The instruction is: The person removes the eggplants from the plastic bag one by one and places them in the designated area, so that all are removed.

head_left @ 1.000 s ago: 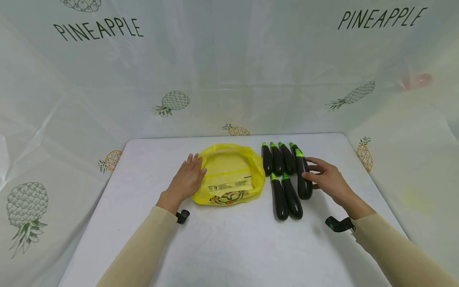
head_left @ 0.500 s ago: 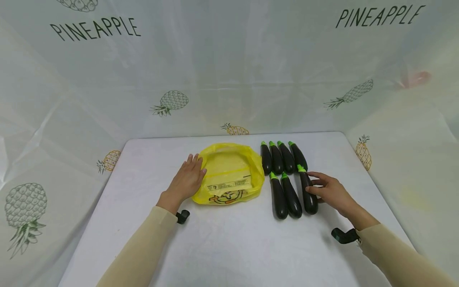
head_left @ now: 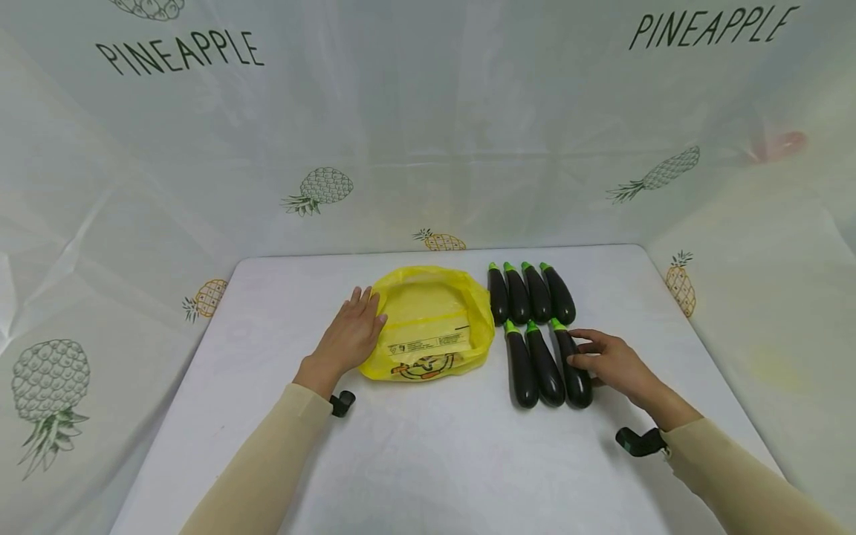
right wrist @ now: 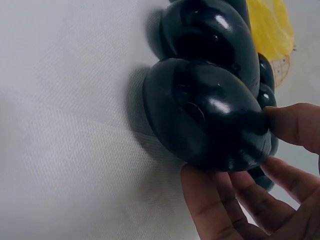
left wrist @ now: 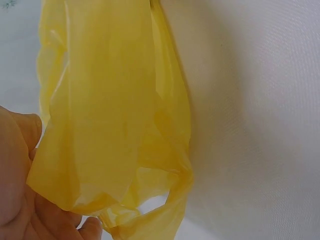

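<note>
In the head view my left hand (head_left: 348, 331) lies with extended fingers against the left side of a yellow plastic bag (head_left: 480, 319), whose mouth faces up. Up close in the left wrist view, the thumb and fingertips are at the crumpled edge of the bag (left wrist: 105, 100). My right hand (head_left: 615, 364) holds an eggplant (head_left: 574, 375) between thumb and fingers, at the right end of the front row. In the right wrist view that eggplant (right wrist: 200, 115) is against the table beside another eggplant (right wrist: 215, 35). Its green stem end points to the back.
Several more eggplants (head_left: 537, 293) lie in a back row, right of the bag, with two others (head_left: 521, 371) in front. All rest on a white table (head_left: 428, 461). Behind and at the sides hangs a pale curtain (head_left: 468, 111) with pineapple prints.
My right hand has brought its eggplant from over the back row toward the front, down into line beside the two front ones. The left hand and the bag have stayed in place.
</note>
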`<control>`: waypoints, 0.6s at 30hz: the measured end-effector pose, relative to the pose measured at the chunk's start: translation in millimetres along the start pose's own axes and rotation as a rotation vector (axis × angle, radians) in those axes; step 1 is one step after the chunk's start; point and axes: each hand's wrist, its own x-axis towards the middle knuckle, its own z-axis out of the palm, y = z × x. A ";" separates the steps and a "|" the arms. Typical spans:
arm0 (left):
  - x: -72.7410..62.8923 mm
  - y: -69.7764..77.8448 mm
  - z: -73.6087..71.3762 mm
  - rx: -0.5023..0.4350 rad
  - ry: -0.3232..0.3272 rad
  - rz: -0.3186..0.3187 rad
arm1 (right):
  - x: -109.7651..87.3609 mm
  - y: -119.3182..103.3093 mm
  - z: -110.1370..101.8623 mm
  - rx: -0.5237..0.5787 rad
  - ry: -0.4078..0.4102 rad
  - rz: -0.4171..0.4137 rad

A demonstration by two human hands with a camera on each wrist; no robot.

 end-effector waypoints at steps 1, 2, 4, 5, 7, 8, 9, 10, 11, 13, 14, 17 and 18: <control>0.2 0.1 0.2 0.000 0.000 -0.001 | 0.6 0.3 0.2 0.001 0.001 0.003; 0.5 0.3 0.4 -0.001 -0.001 -0.003 | 1.1 0.6 0.4 -0.001 0.003 0.005; 1.2 0.3 1.0 -0.002 0.000 -0.004 | 2.1 0.9 0.8 -0.002 0.006 0.007; 1.5 0.3 1.1 -0.004 -0.001 -0.007 | 2.5 1.0 1.0 -0.002 0.007 0.008; 1.9 0.7 1.0 -0.006 -0.007 -0.013 | 3.2 1.2 1.3 -0.001 0.009 0.007; 2.1 1.0 0.9 -0.006 -0.008 -0.012 | 3.4 1.3 1.4 -0.002 0.010 0.006; 2.3 1.1 0.9 -0.006 -0.010 -0.012 | 3.6 1.3 1.5 -0.001 0.010 0.005; 2.3 1.4 0.7 -0.005 -0.013 -0.014 | 3.7 1.3 1.6 0.001 0.010 0.003; 2.4 1.5 0.6 -0.005 -0.017 -0.017 | 3.8 1.2 1.8 0.001 0.010 0.002; 2.5 1.6 0.6 -0.004 -0.018 -0.017 | 4.1 1.2 1.9 0.004 0.010 -0.001; 2.5 1.5 0.6 -0.003 -0.017 -0.016 | 4.2 1.3 2.0 0.003 0.009 -0.002; 2.8 1.0 0.9 -0.001 -0.015 -0.018 | 4.7 1.7 2.3 0.004 0.009 -0.003; 2.8 0.8 1.0 0.001 -0.014 -0.017 | 4.8 1.8 2.5 0.004 0.010 -0.002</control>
